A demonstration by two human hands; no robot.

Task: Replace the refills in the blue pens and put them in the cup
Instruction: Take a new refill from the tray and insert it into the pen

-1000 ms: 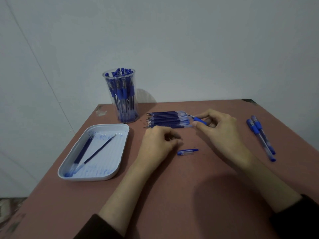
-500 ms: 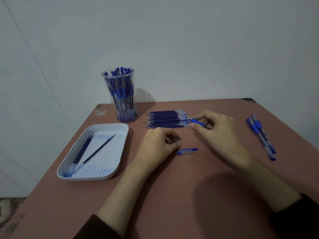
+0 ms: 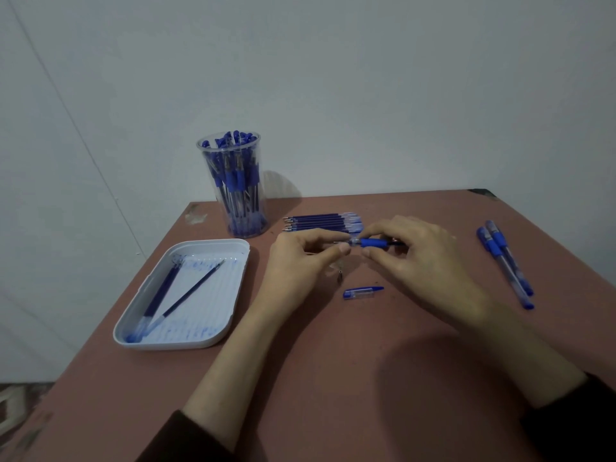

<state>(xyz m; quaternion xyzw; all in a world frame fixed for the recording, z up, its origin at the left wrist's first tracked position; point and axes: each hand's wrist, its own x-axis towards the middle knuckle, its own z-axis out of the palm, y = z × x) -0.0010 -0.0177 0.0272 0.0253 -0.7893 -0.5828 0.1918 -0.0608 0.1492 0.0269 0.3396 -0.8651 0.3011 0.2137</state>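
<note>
My right hand [image 3: 423,258] grips a blue pen [image 3: 373,243] by its blue grip, held level just above the table. My left hand [image 3: 300,261] pinches the pen's clear tip end between thumb and forefinger. A row of several new refills [image 3: 320,222] lies right behind my hands. The pen's blue cap [image 3: 363,292] lies on the table below them, and a small metal part [image 3: 340,275] lies just above the cap. A clear cup [image 3: 233,185] full of blue pens stands at the back left.
A white tray [image 3: 233,295] at the left holds two used refills [image 3: 180,295]. Two capped blue pens [image 3: 503,261] lie at the right of the brown table [image 3: 333,378]. The table's left edge runs past the tray; a grey wall stands behind.
My left hand has lifted from the table and come up to the pen's tip. My right hand has turned the pen level and brought it toward the left hand.
</note>
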